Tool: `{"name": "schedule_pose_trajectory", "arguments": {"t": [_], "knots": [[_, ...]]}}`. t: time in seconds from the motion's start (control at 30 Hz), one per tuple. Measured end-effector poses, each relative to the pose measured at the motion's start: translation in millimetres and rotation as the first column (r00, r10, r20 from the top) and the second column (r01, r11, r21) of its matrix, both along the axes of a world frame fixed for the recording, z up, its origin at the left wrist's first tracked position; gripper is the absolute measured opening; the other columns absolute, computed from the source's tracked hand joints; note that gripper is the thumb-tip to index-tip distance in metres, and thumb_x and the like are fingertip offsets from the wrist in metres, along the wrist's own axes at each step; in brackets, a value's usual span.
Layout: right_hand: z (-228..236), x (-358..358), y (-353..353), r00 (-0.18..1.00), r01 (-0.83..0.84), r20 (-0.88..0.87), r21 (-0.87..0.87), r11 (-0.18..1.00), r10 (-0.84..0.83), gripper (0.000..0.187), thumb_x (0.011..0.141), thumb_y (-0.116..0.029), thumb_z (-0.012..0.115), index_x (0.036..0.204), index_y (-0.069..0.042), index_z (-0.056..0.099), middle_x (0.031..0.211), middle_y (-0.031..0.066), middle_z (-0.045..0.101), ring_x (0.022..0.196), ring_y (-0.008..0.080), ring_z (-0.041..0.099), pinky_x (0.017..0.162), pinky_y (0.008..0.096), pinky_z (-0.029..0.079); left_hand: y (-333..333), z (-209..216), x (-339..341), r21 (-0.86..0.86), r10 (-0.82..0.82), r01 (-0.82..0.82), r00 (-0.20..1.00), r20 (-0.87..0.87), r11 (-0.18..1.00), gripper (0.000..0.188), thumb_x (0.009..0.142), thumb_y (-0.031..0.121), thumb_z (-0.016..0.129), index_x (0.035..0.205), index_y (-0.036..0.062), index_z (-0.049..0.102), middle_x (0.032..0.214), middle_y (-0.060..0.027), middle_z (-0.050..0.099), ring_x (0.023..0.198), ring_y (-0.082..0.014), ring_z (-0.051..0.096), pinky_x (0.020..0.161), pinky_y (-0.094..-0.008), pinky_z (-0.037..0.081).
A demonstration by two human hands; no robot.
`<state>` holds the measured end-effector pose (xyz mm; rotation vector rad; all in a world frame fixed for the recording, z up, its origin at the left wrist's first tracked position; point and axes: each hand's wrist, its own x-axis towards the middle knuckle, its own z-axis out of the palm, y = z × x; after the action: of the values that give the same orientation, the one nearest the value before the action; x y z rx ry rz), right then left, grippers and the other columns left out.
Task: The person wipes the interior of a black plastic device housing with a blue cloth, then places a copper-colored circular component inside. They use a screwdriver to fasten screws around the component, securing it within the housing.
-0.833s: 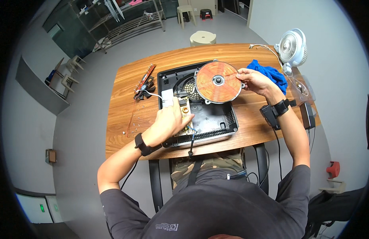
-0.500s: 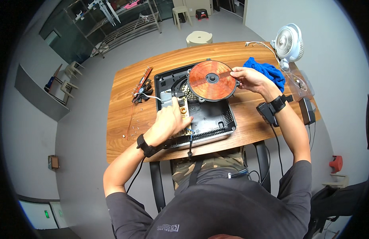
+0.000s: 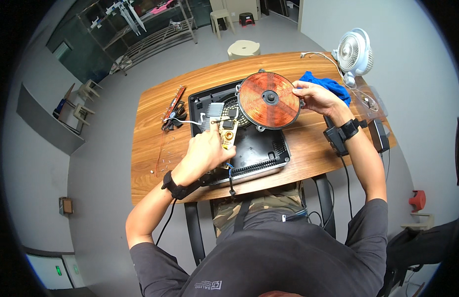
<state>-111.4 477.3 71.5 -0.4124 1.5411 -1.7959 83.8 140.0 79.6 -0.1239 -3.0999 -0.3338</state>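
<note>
Holding coil point(image 3: 259, 106) over tbl point(image 3: 311, 148), grey flr point(image 3: 105, 163)

A round, copper-coloured coil point(image 3: 256, 106) is held over the far right corner of the black casing point(image 3: 254, 148). The cream circuit board point(image 3: 228, 127) is over the casing's left side.

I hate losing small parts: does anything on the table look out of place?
Yes: tiny bits lie loose on the table, left of the black casing. They look odd because they're scattered, uncontained; they're too small to identify.
</note>
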Motion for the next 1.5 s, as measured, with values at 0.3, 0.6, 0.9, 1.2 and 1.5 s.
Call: {"name": "schedule_pose_trajectory", "arguments": {"t": [0.3,0.6,0.9,1.2,1.5], "knots": [[15,13,2,0.998,0.043,0.051,0.003,0.999,-0.043,0.016,0.101,-0.023,0.063,0.109,-0.010,0.066,0.099,-0.0018,0.068,0.089,0.0094,0.066,0.084,0.0330,0.056,-3,2,-12,0.064,-0.208,0.212,0.976,-0.072,0.975,0.065,0.073,0.035,0.083,0.109,0.0008,0.041,0.083,-0.0260,0.068,0.078,-0.0465,0.069,0.068,-0.0508,0.056],[14,6,2,0.999,0.053,-0.001,0.054,0.997,-0.053,0.019,0.102,-0.024,0.061,0.109,-0.008,0.068,0.096,-0.0024,0.068,0.085,0.0077,0.065,0.078,0.0272,0.056,-8,-6,-13,0.033,-0.214,0.213,0.977,0.010,0.976,0.069,0.074,0.038,0.082,0.114,-0.0008,0.042,0.084,-0.0264,0.068,0.078,-0.0446,0.069,0.071,-0.0498,0.057],[16,-14,16,0.992,0.058,-0.118,0.017,0.998,-0.055,0.032,0.105,-0.022,0.056,0.122,0.003,0.066,0.117,0.0086,0.070,0.105,0.0146,0.066,0.097,0.0306,0.053,-13,-10,-11,0.054,-0.291,0.288,0.955,0.062,0.956,0.070,0.073,0.040,0.082,0.116,0.0002,0.044,0.087,-0.0248,0.068,0.082,-0.0429,0.069,0.072,-0.0489,0.055],[34,-23,-42,0.920,-0.115,-0.346,0.209,0.971,0.183,0.044,0.104,-0.034,0.061,0.130,0.001,0.065,0.123,0.0071,0.069,0.111,0.0125,0.062,0.099,0.0290,0.049,-6,-18,-19,0.003,-0.456,0.456,0.890,0.006,0.890,0.079,0.070,0.042,0.083,0.123,-0.0032,0.045,0.089,-0.0228,0.065,0.087,-0.0389,0.068,0.072,-0.0451,0.057],[51,-30,-99,0.869,-0.163,-0.399,0.327,0.931,0.293,0.041,0.099,-0.041,0.068,0.113,-0.002,0.073,0.101,0.0000,0.070,0.091,0.0075,0.061,0.081,0.0254,0.051,-9,-19,-26,0.081,-0.457,0.450,0.880,0.128,0.889,0.090,0.073,0.047,0.084,0.132,-0.0047,0.040,0.098,-0.0281,0.064,0.098,-0.0440,0.065,0.085,-0.0488,0.054]]}}
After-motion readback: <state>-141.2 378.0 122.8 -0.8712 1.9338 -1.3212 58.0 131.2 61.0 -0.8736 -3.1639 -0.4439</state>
